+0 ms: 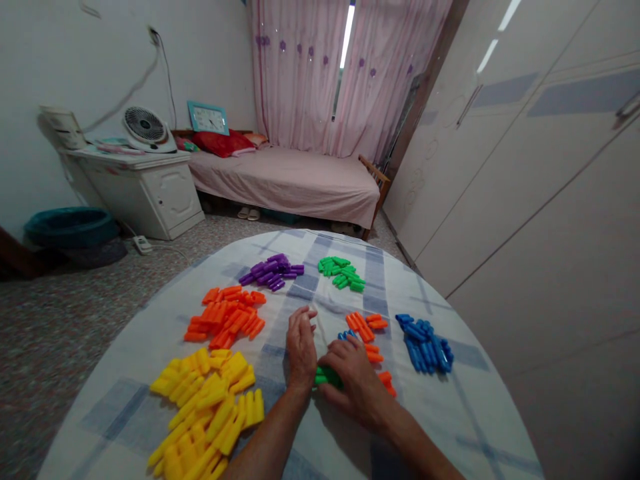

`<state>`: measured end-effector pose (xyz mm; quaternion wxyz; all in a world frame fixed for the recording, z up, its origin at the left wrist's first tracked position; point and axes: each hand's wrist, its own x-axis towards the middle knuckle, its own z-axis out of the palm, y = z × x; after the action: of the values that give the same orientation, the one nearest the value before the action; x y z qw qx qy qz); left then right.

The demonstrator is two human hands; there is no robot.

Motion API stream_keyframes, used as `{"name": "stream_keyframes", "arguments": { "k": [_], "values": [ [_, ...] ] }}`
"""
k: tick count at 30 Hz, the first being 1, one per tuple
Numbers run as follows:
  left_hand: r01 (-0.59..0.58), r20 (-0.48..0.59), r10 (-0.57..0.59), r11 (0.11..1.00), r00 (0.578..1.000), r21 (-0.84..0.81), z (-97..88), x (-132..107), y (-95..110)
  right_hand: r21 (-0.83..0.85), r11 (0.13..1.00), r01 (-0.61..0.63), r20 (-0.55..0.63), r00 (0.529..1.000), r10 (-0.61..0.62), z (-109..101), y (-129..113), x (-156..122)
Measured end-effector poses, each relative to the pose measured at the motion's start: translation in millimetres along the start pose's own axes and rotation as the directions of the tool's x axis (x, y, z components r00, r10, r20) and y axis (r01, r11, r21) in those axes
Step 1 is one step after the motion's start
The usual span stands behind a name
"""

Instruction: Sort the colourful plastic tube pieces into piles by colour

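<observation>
Green pieces (323, 380) between hands. Left hand (302, 348) just left of them, fingers nearly straight, nothing seen held. Right hand (354, 373) half-curled over them (gripping or merely covering, cannot tell). Orange pieces (360, 325) right of and beyond them, few blue pieces (345, 335) beyond: sideways drag of right hand could mix colours.

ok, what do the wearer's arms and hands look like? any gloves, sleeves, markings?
Left grip and right grip: human hands, ungloved. Left forearm and right forearm: slim, tapering to the wrists, sleeveless where visible. No watch, bracelet, cables or markings discernible.
</observation>
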<state>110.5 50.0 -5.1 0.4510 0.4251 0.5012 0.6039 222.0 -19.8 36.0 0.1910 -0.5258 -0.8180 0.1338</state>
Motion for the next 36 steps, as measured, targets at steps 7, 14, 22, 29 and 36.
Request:
{"name": "stream_keyframes", "arguments": {
  "k": [7,14,22,29,36],
  "values": [
    [-0.009,0.017,0.009,1.0,1.0,-0.004,0.3,-2.1,1.3,0.421,0.873,-0.245,-0.172,0.924,0.343,-30.3,43.0,29.3],
    [-0.026,0.014,0.026,1.0,1.0,0.004,0.7,-1.9,-0.2,0.28,0.85,-0.446,-0.322,0.79,0.521,-25.1,108.3,77.9],
    [-0.034,0.014,0.034,0.999,0.999,0.006,1.5,-1.9,-0.9,0.281,0.879,-0.385,-0.304,0.833,0.463,-21.1,90.9,66.2],
    [-0.069,0.011,0.068,0.997,0.998,0.029,0.7,-1.7,-2.5,0.094,0.994,0.06,-0.079,0.995,-0.053,-25.6,21.5,4.0],
    [-0.037,0.019,0.037,0.999,0.999,0.031,0.6,-3.1,1.9,-0.115,0.992,0.044,0.089,0.995,-0.034,5.4,10.8,-6.9]
  ]
}}
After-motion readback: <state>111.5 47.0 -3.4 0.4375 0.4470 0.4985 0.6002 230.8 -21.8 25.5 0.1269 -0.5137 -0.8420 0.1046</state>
